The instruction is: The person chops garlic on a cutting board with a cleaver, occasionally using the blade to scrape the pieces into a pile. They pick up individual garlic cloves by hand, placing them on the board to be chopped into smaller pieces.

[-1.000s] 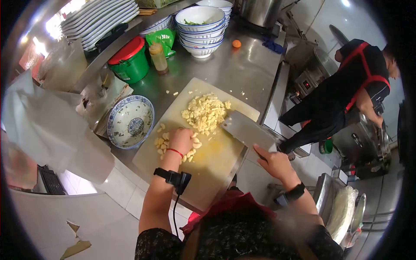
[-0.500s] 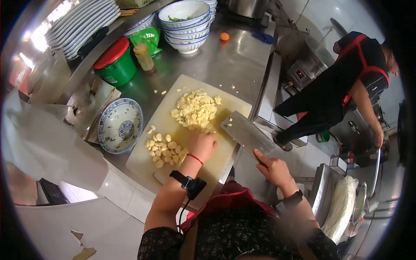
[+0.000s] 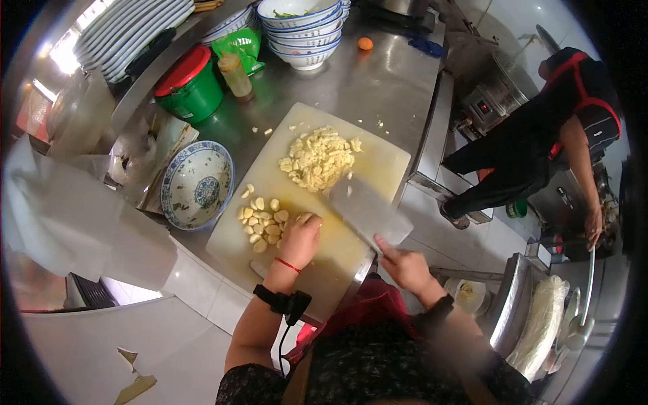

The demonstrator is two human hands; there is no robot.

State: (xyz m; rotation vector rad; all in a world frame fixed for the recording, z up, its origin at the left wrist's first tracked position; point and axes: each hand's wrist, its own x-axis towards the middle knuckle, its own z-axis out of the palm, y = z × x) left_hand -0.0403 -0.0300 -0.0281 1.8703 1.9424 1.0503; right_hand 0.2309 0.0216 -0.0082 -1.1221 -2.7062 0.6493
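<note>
My right hand (image 3: 407, 268) is wrapped round the handle of a cleaver (image 3: 370, 214). Its broad blade lies tilted over the right side of a white cutting board (image 3: 233, 233), the far corner touching or close to a heap of crushed garlic (image 3: 317, 160). My left hand (image 3: 302, 237), with a red string at the wrist, is curled closed over the board, just right of a pile of peeled garlic cloves (image 3: 260, 219). What its fingers hold, if anything, is hidden.
Left of the board sits a blue-and-white bowl (image 3: 196, 185) with green bits. Behind stand a green tub (image 3: 196, 101) with a red lid, a squeeze bottle (image 3: 236, 77) and stacked bowls (image 3: 304, 44). A person (image 3: 533, 135) in dark clothes holds a long handle at right.
My left hand has drawn back from the crushed heap toward the whole cloves. The cleaver has shifted left over the board, its blade now nearer the heap. The view has shifted slightly.
</note>
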